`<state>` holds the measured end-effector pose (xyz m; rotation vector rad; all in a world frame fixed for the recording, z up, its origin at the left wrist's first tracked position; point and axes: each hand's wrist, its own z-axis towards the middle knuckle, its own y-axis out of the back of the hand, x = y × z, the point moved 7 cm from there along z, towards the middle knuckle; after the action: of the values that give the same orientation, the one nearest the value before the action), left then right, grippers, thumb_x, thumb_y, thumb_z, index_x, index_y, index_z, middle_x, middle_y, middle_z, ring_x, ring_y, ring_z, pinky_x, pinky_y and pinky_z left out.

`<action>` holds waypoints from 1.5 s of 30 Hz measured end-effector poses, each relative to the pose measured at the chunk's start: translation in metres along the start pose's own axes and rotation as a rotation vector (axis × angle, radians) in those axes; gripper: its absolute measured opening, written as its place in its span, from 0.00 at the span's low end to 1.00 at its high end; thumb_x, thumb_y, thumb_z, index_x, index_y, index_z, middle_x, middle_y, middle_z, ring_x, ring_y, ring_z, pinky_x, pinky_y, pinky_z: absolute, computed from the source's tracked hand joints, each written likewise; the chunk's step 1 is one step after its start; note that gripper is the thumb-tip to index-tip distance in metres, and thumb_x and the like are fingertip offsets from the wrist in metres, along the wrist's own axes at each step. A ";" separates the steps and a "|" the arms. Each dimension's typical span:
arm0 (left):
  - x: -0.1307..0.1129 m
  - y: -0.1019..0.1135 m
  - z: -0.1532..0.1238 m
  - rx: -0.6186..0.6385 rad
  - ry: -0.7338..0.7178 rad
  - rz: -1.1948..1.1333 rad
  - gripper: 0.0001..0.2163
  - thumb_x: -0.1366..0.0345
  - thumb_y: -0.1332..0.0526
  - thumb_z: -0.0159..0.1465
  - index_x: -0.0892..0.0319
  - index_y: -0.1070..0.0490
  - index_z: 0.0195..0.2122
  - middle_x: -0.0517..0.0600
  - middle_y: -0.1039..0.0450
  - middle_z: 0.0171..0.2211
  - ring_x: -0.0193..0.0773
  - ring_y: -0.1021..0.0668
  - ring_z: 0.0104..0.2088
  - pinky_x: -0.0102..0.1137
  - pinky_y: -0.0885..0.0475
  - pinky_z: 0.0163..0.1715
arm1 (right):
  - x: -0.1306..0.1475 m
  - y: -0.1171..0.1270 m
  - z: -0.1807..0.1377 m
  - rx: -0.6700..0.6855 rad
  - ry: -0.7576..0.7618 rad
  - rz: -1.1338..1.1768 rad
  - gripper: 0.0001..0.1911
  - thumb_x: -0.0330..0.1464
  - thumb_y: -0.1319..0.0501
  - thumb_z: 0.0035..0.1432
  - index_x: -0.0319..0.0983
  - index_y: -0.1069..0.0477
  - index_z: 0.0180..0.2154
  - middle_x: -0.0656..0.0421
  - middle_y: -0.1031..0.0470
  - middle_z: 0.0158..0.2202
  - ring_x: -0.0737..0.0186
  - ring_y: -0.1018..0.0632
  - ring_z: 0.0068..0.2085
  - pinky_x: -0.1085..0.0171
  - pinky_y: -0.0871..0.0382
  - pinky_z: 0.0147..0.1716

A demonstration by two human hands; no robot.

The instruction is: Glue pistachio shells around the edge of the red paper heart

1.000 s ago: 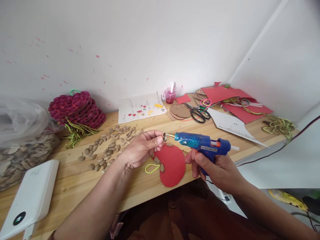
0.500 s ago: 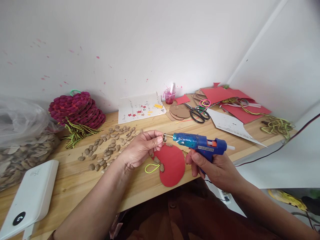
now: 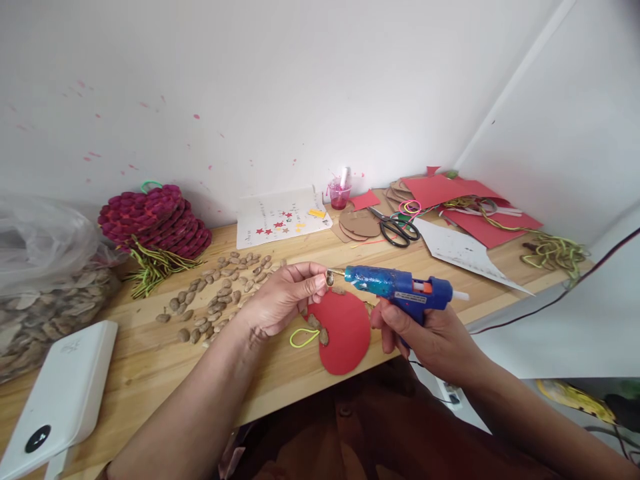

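Between thumb and fingers of my left hand [image 3: 293, 293] is a small brown nutshell piece [image 3: 329, 278], its hollow side turned toward the glue gun. My right hand [image 3: 425, 333] grips the handle of a blue hot glue gun [image 3: 383, 283], with a white glue stick [image 3: 461, 295] poking out of its back. The gun's metal nozzle meets the shell or sits right beside it. Under both hands lies a red rounded card [image 3: 346, 333] with a few shells [image 3: 323, 337] along its edge and a yellow-green cord loop [image 3: 303, 338] at its left.
Loose shells [image 3: 215, 307] cover the table's left-middle. A bag of shells [image 3: 55, 313], white power bank [image 3: 65, 387] and purple shell-covered stack [image 3: 150, 220] stand left. At the back are a printed sheet [image 3: 255, 217], pink cup [image 3: 341, 195], scissors [image 3: 395, 227] and red card [image 3: 460, 193].
The gun has shifted very slightly left, toward the shell. Both hands keep their grips, and the card and loose shells stay in place.
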<state>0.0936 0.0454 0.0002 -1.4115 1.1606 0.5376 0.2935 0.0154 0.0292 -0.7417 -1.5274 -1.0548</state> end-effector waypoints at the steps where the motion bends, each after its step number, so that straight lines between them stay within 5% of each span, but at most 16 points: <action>1: 0.000 0.000 0.000 0.001 -0.002 0.002 0.18 0.60 0.19 0.48 0.63 0.21 0.34 0.47 0.26 0.24 0.28 0.29 0.24 0.22 0.32 0.27 | 0.000 0.000 0.000 0.001 0.004 0.006 0.20 0.50 0.39 0.67 0.40 0.25 0.36 0.60 0.24 0.23 0.64 0.23 0.24 0.66 0.31 0.20; 45: 0.001 0.002 0.000 0.024 -0.001 -0.005 0.16 0.60 0.20 0.50 0.62 0.21 0.34 0.47 0.26 0.24 0.28 0.28 0.25 0.22 0.33 0.28 | -0.002 0.002 0.000 -0.027 0.015 -0.021 0.20 0.49 0.40 0.68 0.40 0.26 0.36 0.60 0.23 0.23 0.66 0.23 0.23 0.67 0.32 0.20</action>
<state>0.0924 0.0453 -0.0010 -1.3931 1.1589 0.5185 0.2953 0.0164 0.0280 -0.7363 -1.5141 -1.0957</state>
